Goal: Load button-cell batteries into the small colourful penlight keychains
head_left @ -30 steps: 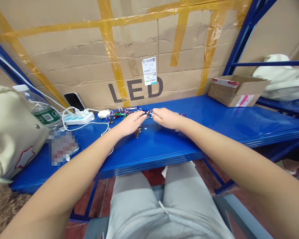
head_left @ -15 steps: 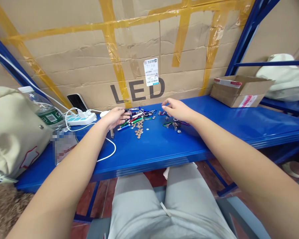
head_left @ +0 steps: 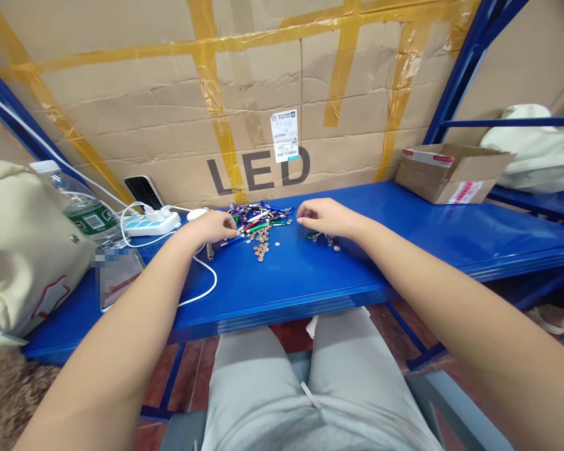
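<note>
My left hand (head_left: pixel 219 227) is at the left edge of a pile of slim coloured metal tubes (head_left: pixel 266 216), some with clips and rings. Its thumb and fingers are pinched together by the end of a blue tube (head_left: pixel 232 240); what lies between them is too small to make out. Small round coin-like discs (head_left: pixel 261 244) spread in front of the pile. My right hand (head_left: pixel 326 216) is low over a smaller group of carabiners with metal pieces (head_left: pixel 329 239), partly covering it. Its fingers curl down toward the thumb, and anything in them is hidden.
A white power strip (head_left: pixel 153 222) with cables, a plastic bottle (head_left: pixel 89 203) and a beige bag (head_left: pixel 28 244) stand at left. An open cardboard box (head_left: pixel 455 178) sits back right. Behind the blue table (head_left: pixel 282 282) rises a large taped carton (head_left: pixel 160 119).
My left hand has turned over and closed its fingers at the pile's edge. My right hand has moved slightly left and down, its fingers curling over the carabiners.
</note>
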`<state>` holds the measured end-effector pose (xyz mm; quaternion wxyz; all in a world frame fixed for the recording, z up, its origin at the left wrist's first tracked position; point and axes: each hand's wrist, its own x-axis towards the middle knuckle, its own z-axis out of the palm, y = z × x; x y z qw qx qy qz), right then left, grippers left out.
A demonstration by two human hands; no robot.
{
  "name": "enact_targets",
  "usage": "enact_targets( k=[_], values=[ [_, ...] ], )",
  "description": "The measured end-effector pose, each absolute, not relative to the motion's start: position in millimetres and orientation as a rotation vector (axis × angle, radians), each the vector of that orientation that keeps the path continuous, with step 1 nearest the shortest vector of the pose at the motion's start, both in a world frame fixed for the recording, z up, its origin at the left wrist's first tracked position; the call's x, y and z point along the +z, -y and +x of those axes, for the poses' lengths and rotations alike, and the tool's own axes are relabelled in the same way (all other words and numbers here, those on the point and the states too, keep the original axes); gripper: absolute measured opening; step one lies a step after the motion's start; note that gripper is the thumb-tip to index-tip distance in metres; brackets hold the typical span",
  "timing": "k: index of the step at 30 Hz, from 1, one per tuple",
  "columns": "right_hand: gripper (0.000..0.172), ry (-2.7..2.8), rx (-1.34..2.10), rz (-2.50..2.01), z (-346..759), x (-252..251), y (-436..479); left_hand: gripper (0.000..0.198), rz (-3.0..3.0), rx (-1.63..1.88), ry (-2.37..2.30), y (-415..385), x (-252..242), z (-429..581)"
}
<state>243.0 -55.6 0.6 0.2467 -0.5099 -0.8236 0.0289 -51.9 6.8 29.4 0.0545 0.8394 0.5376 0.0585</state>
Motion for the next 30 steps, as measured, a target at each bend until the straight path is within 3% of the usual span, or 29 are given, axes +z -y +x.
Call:
enact_targets(
  k=[6,12,19,23,30],
  values=[
    [0.029,2.591,-0.178,-1.108,206.7,-7.9,66.4,0.018,2.611,-0.038,-1.581,-0.8,31.8,-46.9],
    [0.04,2.702,-0.147,-1.038,195.3,-12.4,72.8,0.024,2.623,0.364,-1.488,7.9,35.7,-39.7],
    [0.023,2.622,-0.144,-1.024,197.5,-8.3,72.4,0.032,2.491,0.618,-1.21,16.2,30.9,-29.4],
    [0.013,2.594,-0.069,-0.97,196.2,-12.8,66.9,0.027,2.514,0.676,-0.963,20.7,23.0,-20.1],
    [0.014,2.233,-0.247,-0.946,201.6,-5.0,65.4,0.017,2.639,0.645,-0.833,27.1,17.7,-10.9]
  ],
)
